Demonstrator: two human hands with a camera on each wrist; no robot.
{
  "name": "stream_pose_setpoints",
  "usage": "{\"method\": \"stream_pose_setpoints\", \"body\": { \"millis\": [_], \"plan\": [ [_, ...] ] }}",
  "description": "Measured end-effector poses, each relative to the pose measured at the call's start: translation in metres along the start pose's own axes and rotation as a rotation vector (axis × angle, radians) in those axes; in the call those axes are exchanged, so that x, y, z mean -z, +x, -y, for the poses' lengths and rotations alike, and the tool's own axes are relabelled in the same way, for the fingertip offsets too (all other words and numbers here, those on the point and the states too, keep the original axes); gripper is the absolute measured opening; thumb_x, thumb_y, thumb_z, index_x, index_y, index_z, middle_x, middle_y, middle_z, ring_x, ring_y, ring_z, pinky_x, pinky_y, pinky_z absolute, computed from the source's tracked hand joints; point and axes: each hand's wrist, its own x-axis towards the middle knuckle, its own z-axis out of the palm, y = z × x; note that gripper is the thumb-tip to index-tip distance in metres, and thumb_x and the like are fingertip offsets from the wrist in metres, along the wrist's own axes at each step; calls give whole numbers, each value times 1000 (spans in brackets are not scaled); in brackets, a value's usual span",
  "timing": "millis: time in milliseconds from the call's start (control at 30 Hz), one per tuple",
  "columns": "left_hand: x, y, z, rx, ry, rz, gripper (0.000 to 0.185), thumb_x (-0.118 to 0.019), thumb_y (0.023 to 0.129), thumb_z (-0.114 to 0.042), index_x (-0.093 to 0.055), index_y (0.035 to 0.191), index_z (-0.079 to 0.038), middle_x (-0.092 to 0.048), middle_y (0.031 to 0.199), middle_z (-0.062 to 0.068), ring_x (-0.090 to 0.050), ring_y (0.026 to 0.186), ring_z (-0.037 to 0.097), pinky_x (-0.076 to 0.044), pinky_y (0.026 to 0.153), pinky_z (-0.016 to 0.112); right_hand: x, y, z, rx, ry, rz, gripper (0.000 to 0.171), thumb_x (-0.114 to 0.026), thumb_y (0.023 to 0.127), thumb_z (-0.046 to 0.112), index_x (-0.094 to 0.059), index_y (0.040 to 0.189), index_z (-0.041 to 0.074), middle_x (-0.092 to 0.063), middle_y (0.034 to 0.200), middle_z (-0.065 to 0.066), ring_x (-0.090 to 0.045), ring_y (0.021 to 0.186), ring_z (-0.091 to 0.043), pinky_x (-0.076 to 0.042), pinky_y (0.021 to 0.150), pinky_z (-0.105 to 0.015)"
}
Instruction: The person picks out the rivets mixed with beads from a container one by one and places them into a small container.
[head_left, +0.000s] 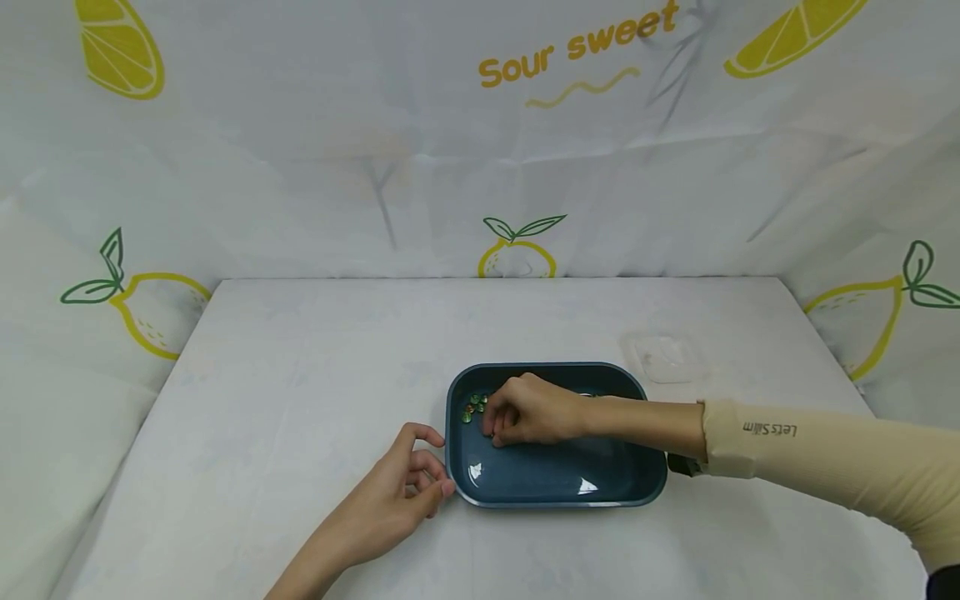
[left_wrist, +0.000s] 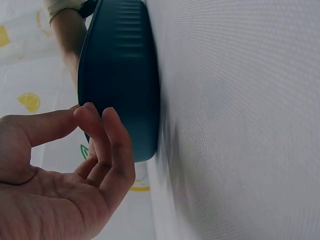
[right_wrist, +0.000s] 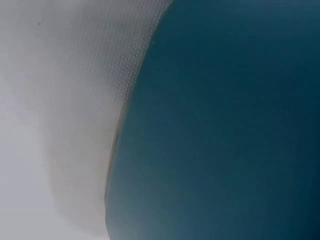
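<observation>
Backdrop cloth (head_left: 300,125): white, printed with lemons, bearing the words "Sour sweet" in yellow script, well beyond both hands. It hangs behind and to the sides of the table (head_left: 300,350), which is covered in white cloth.

Sleeve (head_left: 817,467): cream, on the right forearm, printed with small dark lettering that appears to read "Let's Slim", seen upside down from the head view.

Tray (head_left: 555,483): dark blue, rectangular with rounded corners, lying flat on the table. Its left end wall is just beside the left fingertips; the right hand is inside it.

Right hand (head_left: 525,412): reaches in from the right across the tray, knuckles up, fingers curled downward toward the tray floor at its left part. Whether the fingertips pinch anything cannot be told; the right wrist view shows only tray surface and cloth.

Left hand (head_left: 397,500): rests on the table outside the tray's left end, palm turned toward the tray, fingers loosely curled and holding nothing, fingertips near or at the tray's rim.

Clear lid or dish (head_left: 663,358): beyond the right forearm, apart from the tray.

Beads (head_left: 474,406): small green pieces clustered on the tray floor just left of the right fingertips.
</observation>
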Motion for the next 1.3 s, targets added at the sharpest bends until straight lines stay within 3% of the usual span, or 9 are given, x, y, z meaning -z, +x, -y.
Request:
{"method": "stream_pose_setpoints", "body": {
  "millis": [633, 900, 1300],
  "plan": [
    [0, 1, -3, 19, -9, 8, 49, -68, 107, -14, -38, 144, -6, -68, 99, 12, -63, 76, 11, -51, 67, 24, -1, -1, -1, 15, -14, -8, 4, -83, 94, 9, -80, 95, 6, -77, 84, 1, -60, 70, 4, -57, 67, -18],
    [0, 1, -3, 19, -8, 11, 48, -66, 106, -12, -37, 144, -6, -70, 100, 12, -64, 76, 12, -52, 69, 24, 2, -3, 0, 4, -8, -9, 6, -82, 95, 7, -81, 95, 13, -78, 85, 4, -62, 71, 3, -59, 68, -19],
    [0, 0, -2, 29, -15, 4, 51, -68, 107, -15, -37, 145, -6, -69, 98, 12, -63, 75, 12, -51, 67, 24, 9, -9, 5, 10, 7, -31, 5, -82, 95, 9, -81, 93, 14, -78, 85, 7, -64, 72, 1, -59, 70, -20]
  ]
}}
